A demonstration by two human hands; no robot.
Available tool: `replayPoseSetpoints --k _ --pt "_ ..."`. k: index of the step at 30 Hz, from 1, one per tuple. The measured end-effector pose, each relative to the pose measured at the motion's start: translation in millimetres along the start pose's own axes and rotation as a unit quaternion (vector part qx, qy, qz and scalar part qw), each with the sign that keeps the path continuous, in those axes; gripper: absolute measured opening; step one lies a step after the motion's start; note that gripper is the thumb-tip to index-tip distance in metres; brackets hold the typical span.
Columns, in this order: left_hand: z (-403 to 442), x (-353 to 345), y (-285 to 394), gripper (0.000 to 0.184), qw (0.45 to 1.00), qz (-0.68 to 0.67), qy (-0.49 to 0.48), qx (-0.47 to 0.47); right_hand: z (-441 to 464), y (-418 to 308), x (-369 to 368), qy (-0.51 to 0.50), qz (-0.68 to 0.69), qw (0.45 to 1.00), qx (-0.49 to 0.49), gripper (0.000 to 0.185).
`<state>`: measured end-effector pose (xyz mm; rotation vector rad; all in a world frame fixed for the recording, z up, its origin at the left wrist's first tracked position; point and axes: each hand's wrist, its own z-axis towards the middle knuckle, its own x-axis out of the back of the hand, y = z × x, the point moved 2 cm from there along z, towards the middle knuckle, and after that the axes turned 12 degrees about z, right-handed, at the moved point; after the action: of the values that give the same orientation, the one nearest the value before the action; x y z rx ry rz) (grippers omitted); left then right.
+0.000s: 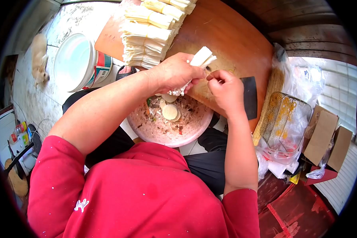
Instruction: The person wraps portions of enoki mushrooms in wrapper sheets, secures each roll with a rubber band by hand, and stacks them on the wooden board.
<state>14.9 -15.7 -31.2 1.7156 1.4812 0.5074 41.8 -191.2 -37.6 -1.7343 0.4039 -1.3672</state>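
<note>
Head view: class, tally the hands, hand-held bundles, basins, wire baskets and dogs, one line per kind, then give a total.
Hands (left hand, right hand): 2
Held bundle: 1
Basin: 1
Wire basket: 1
Dog: 1
Total: 6

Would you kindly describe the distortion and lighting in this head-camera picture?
Head view: rounded black borders and curving lines suggest wide-angle distortion; head view: the pale floor and white strips in the left hand look bright, nearly washed out; head view: the wooden slats at upper right are dim.
</note>
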Motion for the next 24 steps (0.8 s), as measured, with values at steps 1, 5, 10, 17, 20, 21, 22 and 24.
replayPoseSetpoints --k 1,5,10,17,20,21,22,24 --pt "3 4 -1 0.011 0.998 0.052 0.029 0.000 1 1 6 -0.019 0.202 0.972 -0.117 0.012" --pt "2 8 3 0.015 0.992 0.115 0.053 -0.001 -5 -11 9 -0.103 0.661 0.718 -0.194 0.016" --pt "4 3 -6 0.015 0.995 0.089 0.042 -0.024 -10 -13 1 -0.127 0.600 0.739 -0.277 0.028" --pt "-1 0 -5 0.019 0.997 0.080 -0.013 0.000 -3 -24 7 -0.034 0.454 0.858 -0.238 0.048" --pt "-1 0 -6 0.023 0.970 0.239 -0.040 0.008 -5 -27 -4 -0.064 0.425 0.886 -0.177 0.055" --pt "-3 0 -5 0.023 0.970 0.238 -0.040 0.009 -6 -27 -6 -0.074 0.420 0.893 -0.144 0.057" --pt "-4 -1 -3 0.027 0.937 0.343 -0.053 -0.035 -7 -26 -7 -0.082 0.436 0.877 -0.182 0.044" --pt "-4 -3 -3 0.035 0.879 0.464 -0.058 -0.096 -8 -20 -9 -0.106 0.419 0.881 -0.192 0.038"
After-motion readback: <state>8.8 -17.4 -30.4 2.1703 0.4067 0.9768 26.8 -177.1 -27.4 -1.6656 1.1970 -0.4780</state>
